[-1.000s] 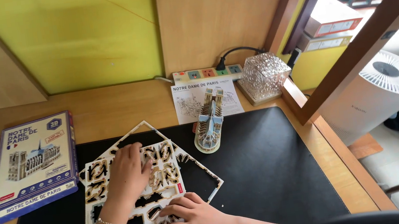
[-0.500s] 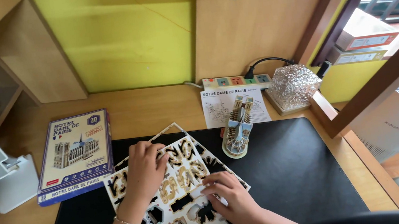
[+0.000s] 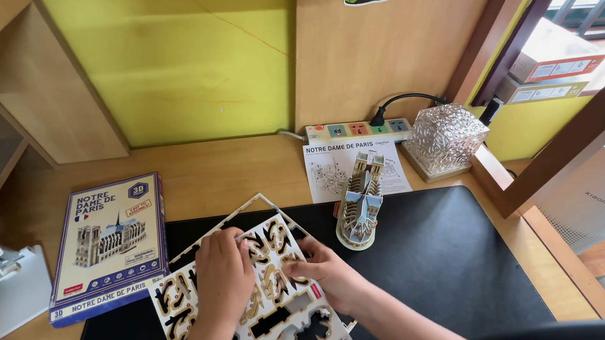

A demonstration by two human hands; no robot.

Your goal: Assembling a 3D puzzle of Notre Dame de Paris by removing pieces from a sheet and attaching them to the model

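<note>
- Head view: we see a die-cut puzzle sheet [image 3: 258,308] lying flat on the black desk mat [image 3: 448,268], at about 7 o'clock from the mat's middle and tilted so its top corner points toward 12 o'clock.
- The sheet is pale cardboard printed with cream and dark ornamental shapes; several pieces are already punched out, leaving dark holes, and a second sheet edge shows beneath it.
- Our left hand [image 3: 225,277] lies palm-down on the sheet's upper middle, fingers bent and pressing on it, a thin bracelet at the wrist.
- Our right hand [image 3: 323,265] touches the sheet's right edge at 3 o'clock from the left hand, fingertips pinching at a piece there; we cannot tell whether the piece is free.
- A small assembled cathedral model [image 3: 361,213] stands upright at 1 o'clock from the hands.
- The puzzle box [image 3: 106,246] lies at 10 o'clock, half on the wooden desk [image 3: 225,176].
</note>
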